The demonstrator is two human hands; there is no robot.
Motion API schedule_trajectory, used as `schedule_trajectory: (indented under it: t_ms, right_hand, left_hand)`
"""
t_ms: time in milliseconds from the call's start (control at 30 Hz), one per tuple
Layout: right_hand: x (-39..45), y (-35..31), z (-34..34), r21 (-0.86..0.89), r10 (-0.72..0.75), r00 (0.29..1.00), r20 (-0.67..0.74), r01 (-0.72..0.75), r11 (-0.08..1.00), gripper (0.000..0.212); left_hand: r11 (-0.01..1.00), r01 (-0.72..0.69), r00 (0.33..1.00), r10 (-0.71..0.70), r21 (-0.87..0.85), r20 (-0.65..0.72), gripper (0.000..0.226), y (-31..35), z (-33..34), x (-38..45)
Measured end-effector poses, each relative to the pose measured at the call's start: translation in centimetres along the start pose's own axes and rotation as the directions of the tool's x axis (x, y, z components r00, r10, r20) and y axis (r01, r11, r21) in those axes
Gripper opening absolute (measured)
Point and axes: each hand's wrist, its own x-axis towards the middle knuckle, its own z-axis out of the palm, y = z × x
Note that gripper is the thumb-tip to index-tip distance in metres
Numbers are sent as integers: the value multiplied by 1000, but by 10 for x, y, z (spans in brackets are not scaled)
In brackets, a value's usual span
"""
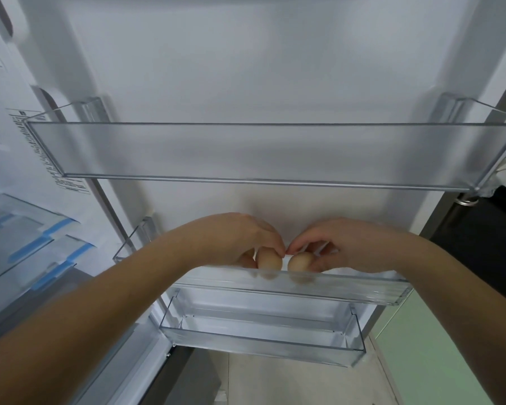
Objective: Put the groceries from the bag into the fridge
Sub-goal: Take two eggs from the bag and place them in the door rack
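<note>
Far to your left sit the fridge's glass shelves (27,238), well apart from where you are working. Your left hand (240,238) reaches over the front wall of the middle door bin (348,287), fingers curled down around a brown egg (270,262). Just beside it, nearly touching, is a second egg (300,262), and your right hand (342,247) closes loosely over that one. The fingertips of both hands meet above the gap between the eggs. Whether either egg already rests on the bin floor is hidden by the wall.

The risk, as I judge it, is in the letting go. Nothing visible cradles the eggs, so once freed they could roll along the bin and knock together or against the wall, and crack. Crowded fingertips could also nudge one egg as you draw the other hand out. The upper door bin (246,150) and lower door bin (260,343) hold nothing visible.
</note>
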Motion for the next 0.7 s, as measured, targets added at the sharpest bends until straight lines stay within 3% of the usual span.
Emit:
schedule_trajectory:
  t_ms: [200, 533, 700]
  right_hand:
    - [-1, -5, 0, -34, 15, 999, -37, -17, 999, 31]
    - [-12, -21, 7, -119, 44, 959, -280, -80, 990, 30]
    - [-19, -41, 20, -243, 44, 922, -385, -147, 959, 42]
  left_hand:
    - [992, 107, 994, -106, -62, 27, 40, 4, -6, -5]
    - [924, 378, 920, -367, 59, -137, 46, 27, -24, -35]
    - [867, 481, 856, -433, 131, -282, 59, 41, -7, -57]
